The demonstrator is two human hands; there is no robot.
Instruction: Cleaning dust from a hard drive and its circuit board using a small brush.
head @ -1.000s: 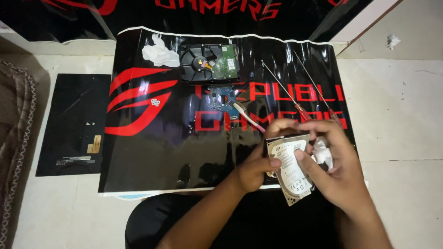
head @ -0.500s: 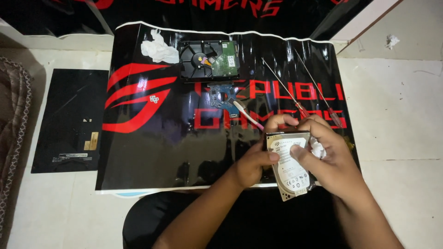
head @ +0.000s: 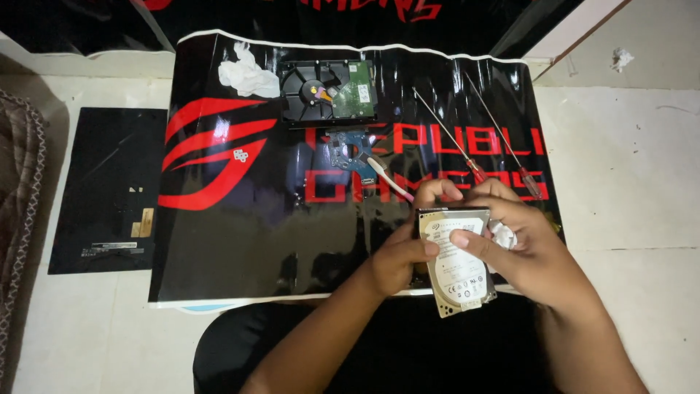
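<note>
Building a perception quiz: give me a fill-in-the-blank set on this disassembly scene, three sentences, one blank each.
1. Both hands, left hand and right hand, hold a slim ____ drive.
2. The two screwdrivers have ____ handles.
3. The crumpled tissue lies to the ____ of the opened drive on the black mat.

Missing words: hard; red; left

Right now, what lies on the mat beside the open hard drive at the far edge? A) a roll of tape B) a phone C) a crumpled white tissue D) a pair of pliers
C: a crumpled white tissue lies on the mat just left of the open hard drive.
</note>
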